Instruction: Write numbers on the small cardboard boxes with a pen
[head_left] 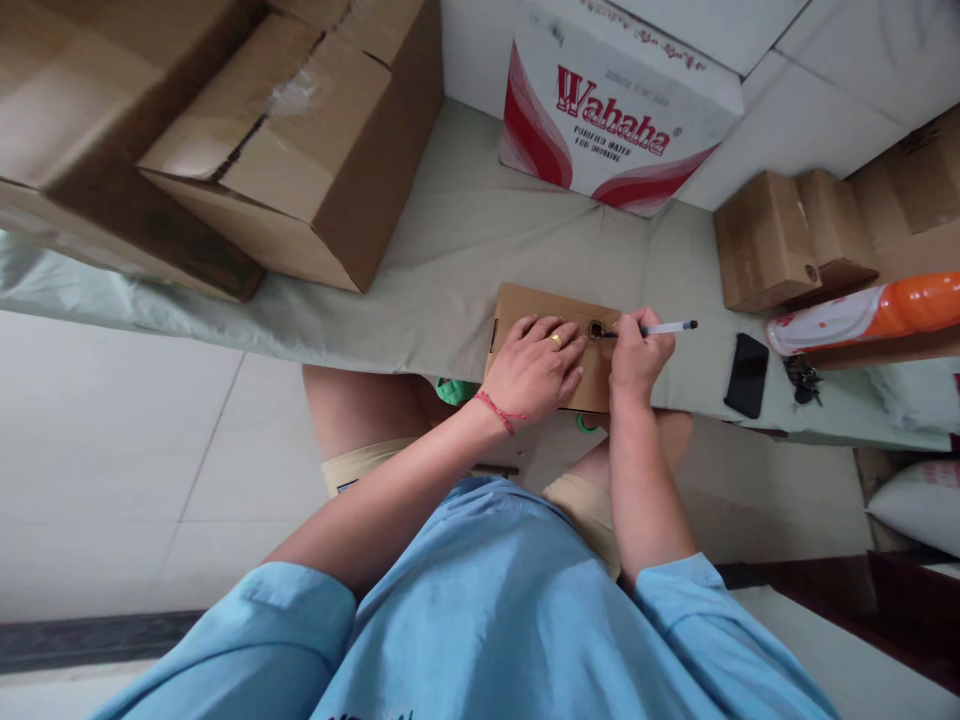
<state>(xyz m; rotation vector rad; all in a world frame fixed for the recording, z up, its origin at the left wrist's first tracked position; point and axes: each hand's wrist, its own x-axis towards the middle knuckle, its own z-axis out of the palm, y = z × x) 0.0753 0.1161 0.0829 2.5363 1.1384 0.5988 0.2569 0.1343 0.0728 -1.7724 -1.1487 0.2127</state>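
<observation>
A flat piece of brown cardboard (525,303), or a shallow carton, lies at the edge of the cloth-covered surface in front of me. Across its middle rests my left hand (536,362), palm down with the fingers stretched out. My right hand (639,355) is closed around a pen (667,327) with a clear barrel and dark end. The pen's tip points left, towards a small dark round mark or hole (596,329) near the cardboard's right side. Whether the tip touches the cardboard I cannot tell.
Large cartons (300,150) stand at the left, and a white Wahaha box (615,120) is against the wall. To the right lie a black phone (746,375), keys (804,380) and an orange-and-white cylinder (870,312). Smaller brown boxes (765,240) sit behind them.
</observation>
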